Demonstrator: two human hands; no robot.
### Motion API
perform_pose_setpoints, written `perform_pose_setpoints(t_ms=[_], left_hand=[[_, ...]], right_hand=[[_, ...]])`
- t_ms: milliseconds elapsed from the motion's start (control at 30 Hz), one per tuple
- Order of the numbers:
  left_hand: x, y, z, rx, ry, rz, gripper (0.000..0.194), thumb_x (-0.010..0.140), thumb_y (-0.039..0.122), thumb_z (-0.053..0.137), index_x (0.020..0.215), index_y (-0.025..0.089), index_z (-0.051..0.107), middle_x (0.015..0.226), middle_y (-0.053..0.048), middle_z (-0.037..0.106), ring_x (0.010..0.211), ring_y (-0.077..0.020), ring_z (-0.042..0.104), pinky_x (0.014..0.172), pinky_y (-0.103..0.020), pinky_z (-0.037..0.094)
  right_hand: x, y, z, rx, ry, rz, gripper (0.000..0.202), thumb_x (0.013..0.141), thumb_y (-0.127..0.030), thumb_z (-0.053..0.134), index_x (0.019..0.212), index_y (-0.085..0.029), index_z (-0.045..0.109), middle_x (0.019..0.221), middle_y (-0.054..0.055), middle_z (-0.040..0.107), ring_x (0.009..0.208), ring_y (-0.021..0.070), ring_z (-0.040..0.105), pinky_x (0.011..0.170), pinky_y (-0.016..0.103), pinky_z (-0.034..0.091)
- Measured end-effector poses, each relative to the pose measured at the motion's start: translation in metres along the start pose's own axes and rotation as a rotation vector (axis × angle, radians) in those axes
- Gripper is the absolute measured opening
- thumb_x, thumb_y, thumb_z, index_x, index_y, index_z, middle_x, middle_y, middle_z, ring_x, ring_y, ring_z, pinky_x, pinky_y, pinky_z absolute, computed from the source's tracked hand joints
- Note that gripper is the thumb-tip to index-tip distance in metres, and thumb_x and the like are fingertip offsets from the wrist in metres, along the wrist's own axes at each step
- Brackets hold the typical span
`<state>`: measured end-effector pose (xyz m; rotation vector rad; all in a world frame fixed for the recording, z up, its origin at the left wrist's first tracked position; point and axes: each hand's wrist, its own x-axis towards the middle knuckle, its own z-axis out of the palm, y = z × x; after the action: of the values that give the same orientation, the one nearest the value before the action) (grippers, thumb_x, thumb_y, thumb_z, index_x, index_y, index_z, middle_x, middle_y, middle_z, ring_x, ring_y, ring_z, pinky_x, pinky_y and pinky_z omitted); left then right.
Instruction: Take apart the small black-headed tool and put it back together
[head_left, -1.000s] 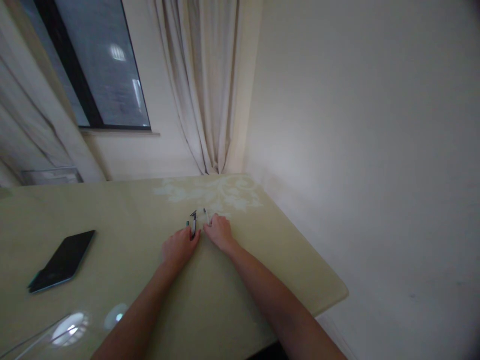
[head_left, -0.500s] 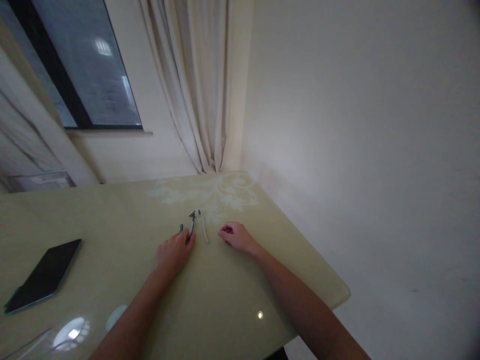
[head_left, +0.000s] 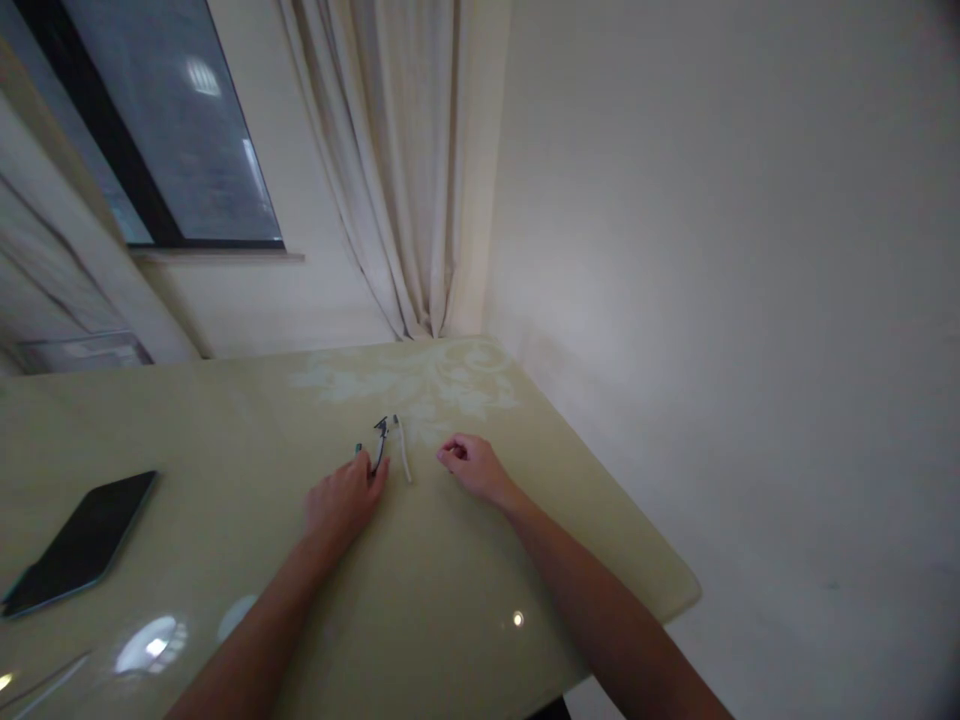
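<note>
Between thumb and forefinger of the left hand (head_left: 341,505), see a slim dark item (head_left: 382,437) jutting forward, though cannot tell whether gripped or merely straddled, with a small dark piece (head_left: 358,447) poking out just left of it beyond the same fingers. Just right of those fingertips, see a thin white cord (head_left: 405,455) lying on the table (head_left: 420,580), between them and the loosely clenched fingers of the right hand (head_left: 476,470), touching neither. Well left of both hands, see a flat black slab (head_left: 82,540).
</note>
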<state>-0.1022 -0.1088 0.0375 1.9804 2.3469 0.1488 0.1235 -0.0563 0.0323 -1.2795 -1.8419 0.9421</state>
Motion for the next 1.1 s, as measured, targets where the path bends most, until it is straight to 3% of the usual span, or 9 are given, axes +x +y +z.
perform_pose_setpoints(t_ms=[67,400,500,633,767,900,1000,1100], left_hand=[[0.002,0.002,0.0,0.008,-0.009,0.0,0.054,0.103,0.059,0.03,0.108,0.019,0.065,0.103,-0.018,0.078,0.094,-0.0391,0.075,0.075,-0.045,0.054],[0.004,0.0,-0.001,0.012,0.007,0.011,0.045,0.106,0.045,0.029,0.107,0.02,0.066,0.104,-0.017,0.078,0.093,-0.0388,0.075,0.07,-0.04,0.05],[0.002,-0.005,-0.002,-0.019,0.068,-0.014,0.046,0.107,0.048,0.029,0.104,0.021,0.066,0.1,-0.016,0.078,0.086,-0.0341,0.075,0.064,-0.034,0.043],[-0.006,-0.011,-0.002,-0.165,0.238,-0.002,0.043,0.108,0.047,0.033,0.095,0.022,0.065,0.086,-0.009,0.077,0.075,-0.025,0.072,0.06,-0.028,0.035],[-0.019,-0.003,0.005,-0.345,0.454,0.215,0.037,0.107,0.041,0.041,0.086,0.021,0.064,0.07,-0.001,0.07,0.06,-0.0163,0.065,0.059,-0.025,0.036],[-0.031,0.017,0.013,-0.342,0.609,0.535,0.036,0.106,0.04,0.046,0.082,0.021,0.065,0.064,0.002,0.066,0.054,-0.0131,0.062,0.059,-0.024,0.038],[-0.035,0.028,0.017,-0.302,0.636,0.683,0.038,0.106,0.04,0.049,0.076,0.021,0.062,0.062,0.002,0.065,0.052,-0.0128,0.061,0.057,-0.025,0.038],[-0.034,0.027,0.02,-0.383,0.56,0.711,0.036,0.105,0.042,0.048,0.081,0.021,0.064,0.067,0.002,0.067,0.054,-0.0124,0.062,0.058,-0.024,0.04]], right_hand=[[-0.001,-0.002,0.001,0.0,-0.005,-0.008,0.008,0.09,-0.018,0.07,0.088,-0.013,0.075,0.07,-0.001,0.064,0.063,0.0108,0.053,0.062,0.023,0.037],[0.001,0.0,0.011,-0.065,-0.017,0.024,0.01,0.09,-0.021,0.071,0.09,-0.013,0.077,0.073,0.002,0.065,0.067,0.0125,0.055,0.065,0.025,0.038],[0.002,0.003,0.012,-0.044,-0.001,0.019,0.009,0.09,-0.021,0.071,0.088,-0.013,0.077,0.073,0.002,0.065,0.067,0.0125,0.055,0.065,0.025,0.038],[0.004,0.005,0.012,0.01,0.009,0.007,0.014,0.091,-0.023,0.069,0.084,-0.014,0.075,0.07,0.001,0.063,0.066,0.0128,0.055,0.065,0.025,0.038],[0.002,-0.002,0.017,0.292,-0.057,-0.062,0.045,0.102,-0.052,0.052,0.095,-0.015,0.076,0.077,0.003,0.063,0.066,0.0135,0.053,0.061,0.025,0.038],[-0.006,-0.017,0.022,0.633,-0.082,-0.17,0.065,0.098,-0.074,0.042,0.111,-0.019,0.074,0.101,0.009,0.068,0.082,0.0174,0.06,0.067,0.027,0.045],[-0.01,-0.026,0.024,0.743,-0.071,-0.157,0.062,0.096,-0.074,0.05,0.097,-0.017,0.074,0.094,0.009,0.069,0.088,0.0191,0.062,0.08,0.031,0.047],[-0.01,-0.027,0.022,0.796,-0.082,-0.142,0.059,0.092,-0.073,0.059,0.08,-0.016,0.067,0.082,0.006,0.065,0.08,0.0169,0.06,0.079,0.031,0.047]])
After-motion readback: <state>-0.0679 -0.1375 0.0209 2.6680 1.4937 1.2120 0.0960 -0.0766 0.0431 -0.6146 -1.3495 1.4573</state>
